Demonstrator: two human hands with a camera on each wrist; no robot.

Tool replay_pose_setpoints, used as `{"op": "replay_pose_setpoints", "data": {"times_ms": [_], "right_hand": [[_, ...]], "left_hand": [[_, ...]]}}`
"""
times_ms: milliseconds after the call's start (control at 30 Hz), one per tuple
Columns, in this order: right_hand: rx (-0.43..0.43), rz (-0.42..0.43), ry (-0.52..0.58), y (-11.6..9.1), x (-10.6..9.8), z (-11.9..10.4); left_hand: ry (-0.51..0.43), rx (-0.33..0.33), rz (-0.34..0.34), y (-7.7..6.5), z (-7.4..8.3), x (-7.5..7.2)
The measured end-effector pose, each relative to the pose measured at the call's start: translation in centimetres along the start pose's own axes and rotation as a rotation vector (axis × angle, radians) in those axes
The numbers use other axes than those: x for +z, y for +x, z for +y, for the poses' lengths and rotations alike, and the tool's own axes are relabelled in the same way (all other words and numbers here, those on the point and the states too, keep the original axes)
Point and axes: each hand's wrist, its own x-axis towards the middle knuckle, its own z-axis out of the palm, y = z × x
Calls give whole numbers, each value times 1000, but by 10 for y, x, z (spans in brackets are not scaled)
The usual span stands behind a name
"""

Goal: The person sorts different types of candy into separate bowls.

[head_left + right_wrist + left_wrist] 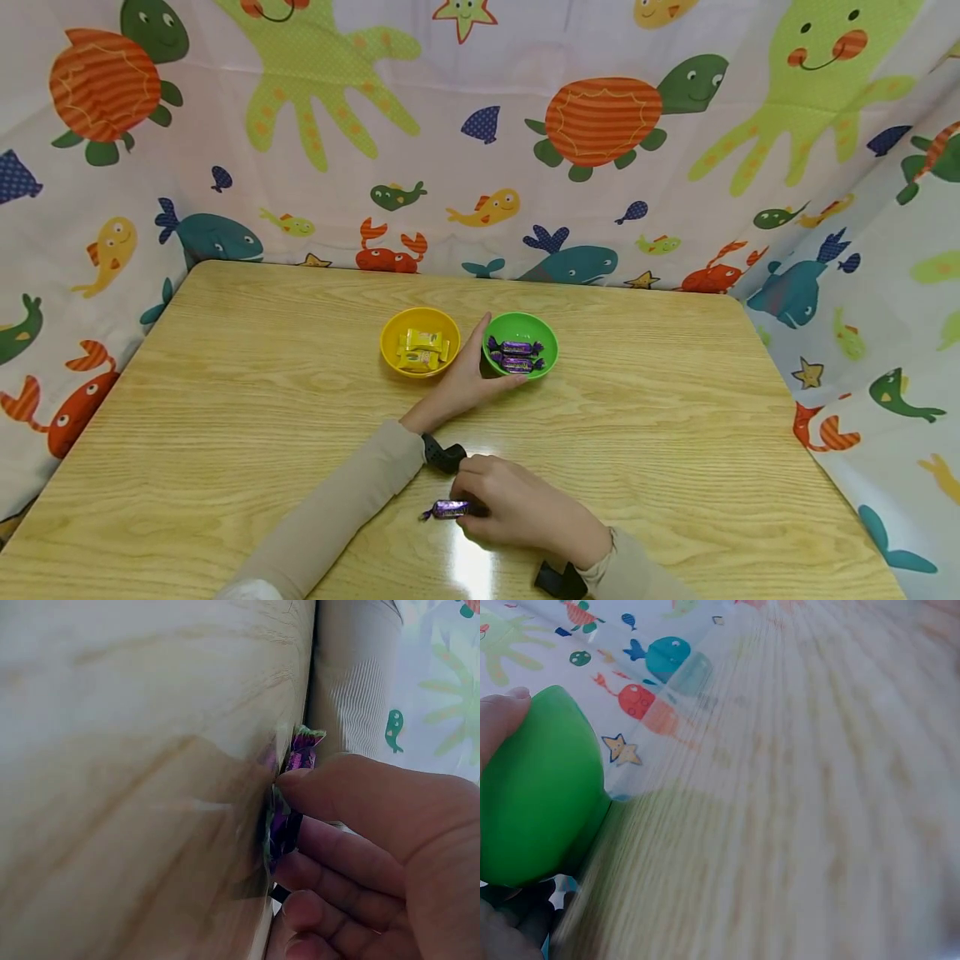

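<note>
My left hand grips the green bowl from its left side, thumb at the near rim and fingers at the far side. Two purple-wrapped candies lie inside that bowl. The left wrist view shows the outer wall of the green bowl with fingertips at both sides. Closer to me, my right hand pinches a purple-wrapped candy low at the tabletop, its twisted end sticking out leftward. In the right wrist view, purple wrapper shows on both sides of the thumb tip.
Left of the green bowl stands a yellow bowl with several yellow-wrapped candies, close beside my left hand. The wooden table meets a cloth printed with sea animals at the back and sides. My left forearm crosses the table diagonally.
</note>
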Motion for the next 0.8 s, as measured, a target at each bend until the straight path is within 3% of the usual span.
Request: {"op": "replay_pose_setpoints", "data": {"times_ms": [567,800], "right_hand": [[-29,12,-20,-1,-1,-2],[-40,46,20,0,-17,-4]], "left_hand": [[29,-16,-5,-1,0,1],[13,-24,-4,-1,2,-1]]}}
